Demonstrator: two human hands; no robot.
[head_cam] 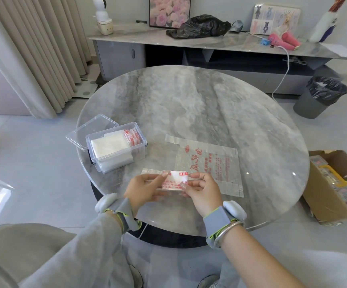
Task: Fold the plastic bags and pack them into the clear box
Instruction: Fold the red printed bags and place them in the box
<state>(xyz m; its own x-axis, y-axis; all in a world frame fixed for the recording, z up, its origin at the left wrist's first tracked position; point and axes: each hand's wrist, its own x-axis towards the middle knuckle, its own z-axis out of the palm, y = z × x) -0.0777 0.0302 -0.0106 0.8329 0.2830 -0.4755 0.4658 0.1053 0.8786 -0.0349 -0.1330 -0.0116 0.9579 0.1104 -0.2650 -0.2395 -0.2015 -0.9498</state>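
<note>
Near the counter's [251, 104] front edge, both hands, left [145, 189] and right [201, 191], pinch 1 folded bag [174, 180]; thin, slippery film, so grip the ends. Clear box [116, 147] waits left, flat bag [208, 163] behind.

This is looking like a home living room: long beige curtains [43, 59] are hanging to the pale tiled floor [33, 152] at the left, and a low grey cabinet [122, 57] is running along the far wall. On it a framed picture of pink roses [169, 11] and a bear print [274, 18] are leaning against the wall, with a pink hair dryer [284, 39] and a crumpled black bag [199, 27] lying nearby. A round marble-patterned desk [210, 96] is standing in the middle, with a lined waste bin [322, 96] and an open cardboard box [324, 194] sitting on the floor to its right.
</note>
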